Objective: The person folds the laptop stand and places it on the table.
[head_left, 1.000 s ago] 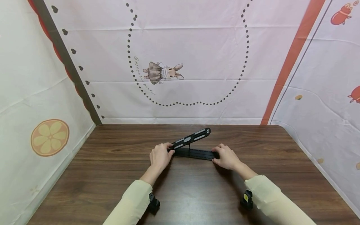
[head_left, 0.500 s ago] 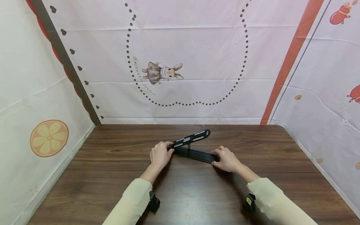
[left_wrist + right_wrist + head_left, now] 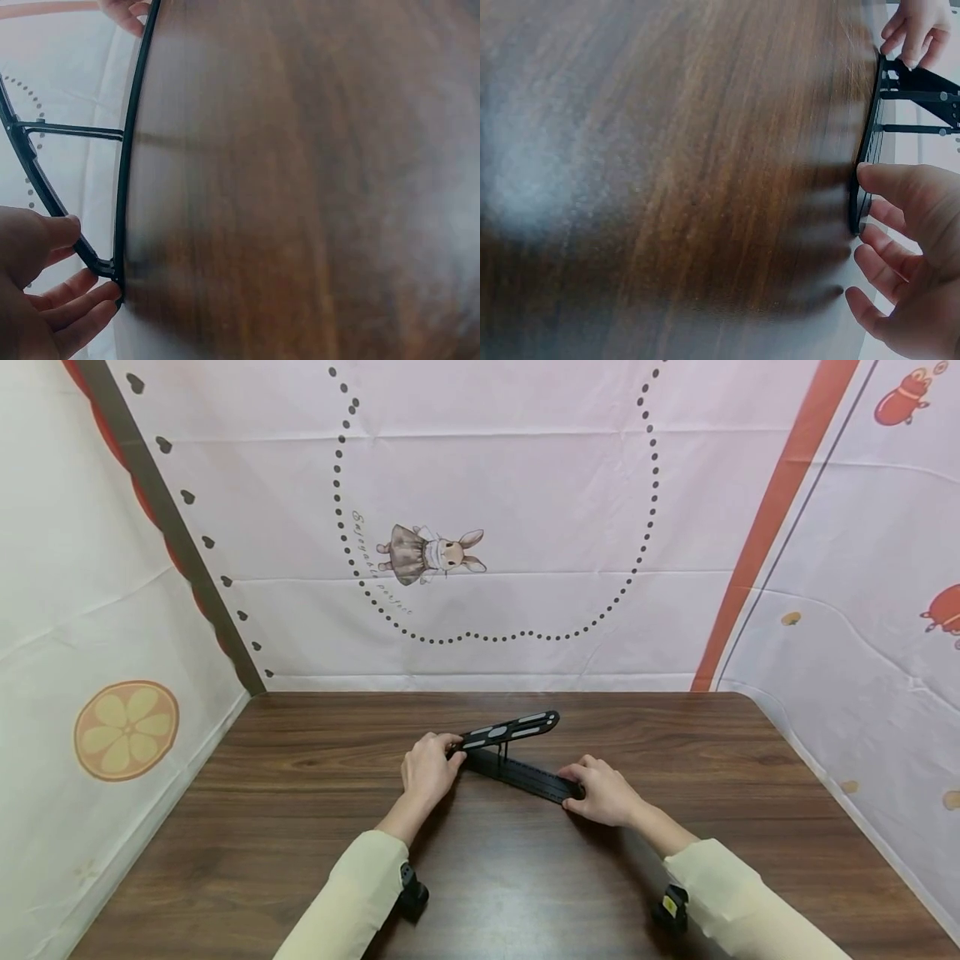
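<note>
A black folding stand, probably for a laptop, is unfolded on the table. Its flat base (image 3: 525,777) lies on the wood. The upper arm (image 3: 517,729), with grey pads, slopes up to the right from the hinge end. Two thin struts prop it, and one strut (image 3: 75,131) spans the gap in the left wrist view. My left hand (image 3: 429,774) pinches the hinge end between thumb and fingers. At the base's right end, my right hand (image 3: 603,793) holds it with the thumb on the near edge and fingers on the far side.
The brown wooden table (image 3: 315,860) reaches back to a white printed cloth (image 3: 525,510). More cloth hangs along the left and right sides. A small black camera (image 3: 411,893) sits on the left wrist, another (image 3: 671,910) on the right.
The base's right end has swung toward me with my right hand. The upper arm's raised end sits slightly lower in view. My left hand keeps its hold at the hinge end.
</note>
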The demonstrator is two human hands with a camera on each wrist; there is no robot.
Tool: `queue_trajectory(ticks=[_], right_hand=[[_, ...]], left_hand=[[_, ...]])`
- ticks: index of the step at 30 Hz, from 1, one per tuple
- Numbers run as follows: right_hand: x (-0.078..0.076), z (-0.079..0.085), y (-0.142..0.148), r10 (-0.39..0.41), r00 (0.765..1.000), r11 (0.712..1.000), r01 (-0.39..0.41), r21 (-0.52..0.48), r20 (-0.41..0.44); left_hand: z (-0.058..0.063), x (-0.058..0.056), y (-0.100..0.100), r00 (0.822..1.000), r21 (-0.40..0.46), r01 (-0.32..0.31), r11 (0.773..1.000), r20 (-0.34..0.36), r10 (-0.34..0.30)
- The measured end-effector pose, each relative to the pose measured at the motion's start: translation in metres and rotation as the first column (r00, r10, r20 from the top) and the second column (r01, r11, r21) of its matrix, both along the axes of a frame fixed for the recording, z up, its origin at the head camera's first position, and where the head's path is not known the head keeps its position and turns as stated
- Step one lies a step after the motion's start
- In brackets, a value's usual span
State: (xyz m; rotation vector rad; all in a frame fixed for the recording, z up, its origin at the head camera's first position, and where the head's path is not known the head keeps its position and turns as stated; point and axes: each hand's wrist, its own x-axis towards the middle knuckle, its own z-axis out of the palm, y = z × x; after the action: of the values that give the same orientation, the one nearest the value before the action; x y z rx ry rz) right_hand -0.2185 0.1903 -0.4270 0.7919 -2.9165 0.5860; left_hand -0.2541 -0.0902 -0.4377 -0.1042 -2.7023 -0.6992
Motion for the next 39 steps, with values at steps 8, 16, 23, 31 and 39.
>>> queue_trajectory(ticks=[8,16,23,31,39], right_hand=[[0.003,0.001,-0.002,0.025,1.000,1.000,-0.025,0.006,0.012],[0.005,0.000,0.000,0.053,0.999,0.999,-0.053,0.011,0.002],[0.010,-0.001,-0.001,0.084,0.996,0.996,-0.083,0.011,-0.026],[0.015,-0.001,-0.001,0.137,0.990,0.990,-0.135,0.030,-0.039],[0.018,-0.002,-0.001,0.179,0.982,0.984,-0.177,0.037,-0.054]], left_hand=[[0.002,-0.004,0.000,0.999,0.027,0.014,1.000,0.030,-0.015],[0.002,-0.008,0.001,0.997,0.061,0.009,0.998,0.077,-0.014],[0.003,-0.009,0.003,0.996,0.115,0.022,0.993,0.089,-0.032],[0.002,-0.012,0.003,0.994,0.150,0.045,0.988,0.088,-0.058],[0.001,-0.015,0.003,0.993,0.171,0.067,0.983,0.089,-0.083]])
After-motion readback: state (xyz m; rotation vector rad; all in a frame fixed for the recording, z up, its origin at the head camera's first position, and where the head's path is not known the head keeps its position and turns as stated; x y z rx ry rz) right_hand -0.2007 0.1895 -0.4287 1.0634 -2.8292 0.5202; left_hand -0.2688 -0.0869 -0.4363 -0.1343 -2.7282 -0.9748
